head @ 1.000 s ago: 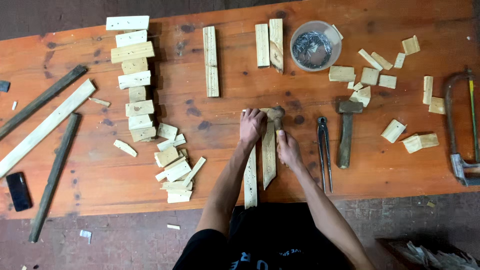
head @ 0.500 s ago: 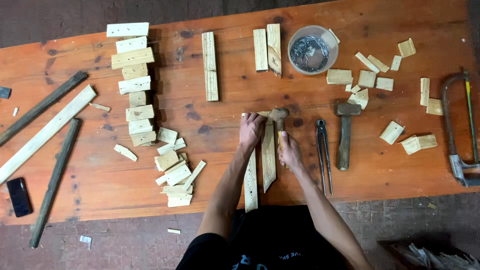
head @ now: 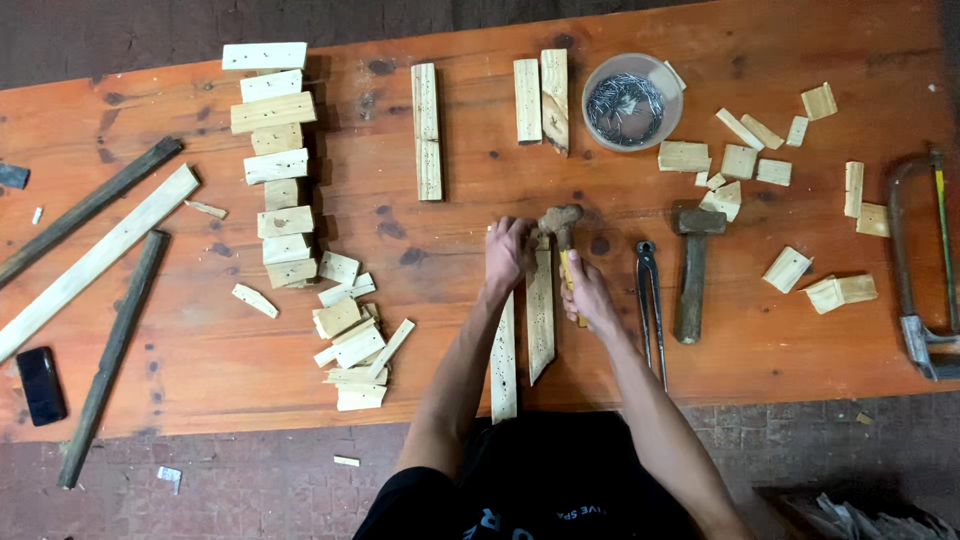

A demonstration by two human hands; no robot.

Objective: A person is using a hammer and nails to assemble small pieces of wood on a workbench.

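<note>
The orange wooden bench (head: 450,300) carries wood offcuts (head: 285,180), long slats (head: 90,260), a nail bowl (head: 630,100), hammer (head: 692,270), pincers (head: 650,300) and hacksaw (head: 925,260).

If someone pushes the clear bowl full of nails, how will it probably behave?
The clear bowl probably feels heavy for its size, being heaped with nails. Its wide base suggests it would slide on the table rather than tip.

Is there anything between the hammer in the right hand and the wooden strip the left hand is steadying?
Nothing visible. The right hand holds the hammer with its head right at the top of the wooden strip, beside the left hand.
</note>
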